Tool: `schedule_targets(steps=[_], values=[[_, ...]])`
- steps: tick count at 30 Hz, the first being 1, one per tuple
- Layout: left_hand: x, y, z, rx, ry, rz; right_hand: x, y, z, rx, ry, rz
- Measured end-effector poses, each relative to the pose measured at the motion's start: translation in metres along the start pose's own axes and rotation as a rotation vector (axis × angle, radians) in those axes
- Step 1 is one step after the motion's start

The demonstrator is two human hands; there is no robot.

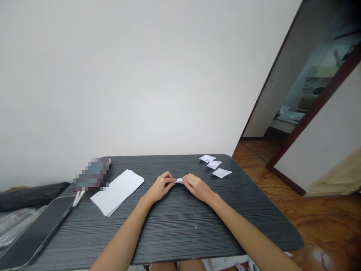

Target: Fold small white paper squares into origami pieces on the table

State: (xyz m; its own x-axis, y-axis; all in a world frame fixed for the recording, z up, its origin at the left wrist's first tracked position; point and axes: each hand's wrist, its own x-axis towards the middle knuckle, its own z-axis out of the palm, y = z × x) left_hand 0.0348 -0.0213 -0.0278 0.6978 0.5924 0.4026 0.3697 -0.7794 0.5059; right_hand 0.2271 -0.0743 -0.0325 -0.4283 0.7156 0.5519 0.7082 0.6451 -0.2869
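A small piece of folded white paper point(179, 181) is held between my two hands over the middle of the dark table. My left hand point(161, 186) pinches its left end between thumb and fingers. At the other end, my right hand point(197, 186) grips the paper, its fingers closed and covering much of that side. Only the short middle part of the paper shows, so its full shape is hidden. Beyond my right hand lie three folded white paper diamonds, the nearest paper diamond point(222, 172) closest to it.
Left on the dark striped table point(175, 233) lies a stack of white paper sheets point(118, 192). A blurred-out dark red object point(96, 175) with a white strap sits behind it. A white wall point(158, 82) borders the far edge. Tiny paper scraps point(196, 227) lie near the front.
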Motion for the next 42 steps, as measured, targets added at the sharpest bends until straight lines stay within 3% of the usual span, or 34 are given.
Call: schedule_targets(steps=[5, 8, 12, 17, 20, 28, 36, 38, 42], values=[[0.003, 0.01, 0.001, -0.092, 0.105, -0.036, 0.004, -0.011, -0.003, 0.296, 0.065, 0.276], [0.003, 0.017, 0.005, -0.223, 0.063, -0.113, 0.007, -0.011, 0.002, 0.499, 0.058, 0.443], [0.004, 0.02, 0.01, -0.484, -0.021, -0.21, 0.009, -0.012, 0.003, 0.747, 0.03, 0.544], [0.006, 0.019, 0.007, -0.694, -0.077, -0.291, 0.009, -0.013, -0.004, 0.938, -0.065, 0.552], [0.007, 0.021, 0.004, -0.805, -0.082, -0.321, 0.008, -0.013, -0.006, 1.039, -0.047, 0.535], [0.006, 0.026, -0.001, -1.04, 0.031, -0.328, 0.003, -0.012, -0.01, 1.299, -0.005, 0.536], [0.005, 0.023, -0.006, -1.142, 0.157, -0.35, -0.001, -0.007, -0.018, 1.298, 0.042, 0.541], [0.006, 0.025, -0.005, -1.129, 0.1, -0.377, -0.001, -0.007, -0.019, 1.271, 0.025, 0.524], [0.007, 0.032, 0.0, -1.054, -0.132, -0.422, 0.0, -0.01, -0.02, 1.202, -0.038, 0.503]])
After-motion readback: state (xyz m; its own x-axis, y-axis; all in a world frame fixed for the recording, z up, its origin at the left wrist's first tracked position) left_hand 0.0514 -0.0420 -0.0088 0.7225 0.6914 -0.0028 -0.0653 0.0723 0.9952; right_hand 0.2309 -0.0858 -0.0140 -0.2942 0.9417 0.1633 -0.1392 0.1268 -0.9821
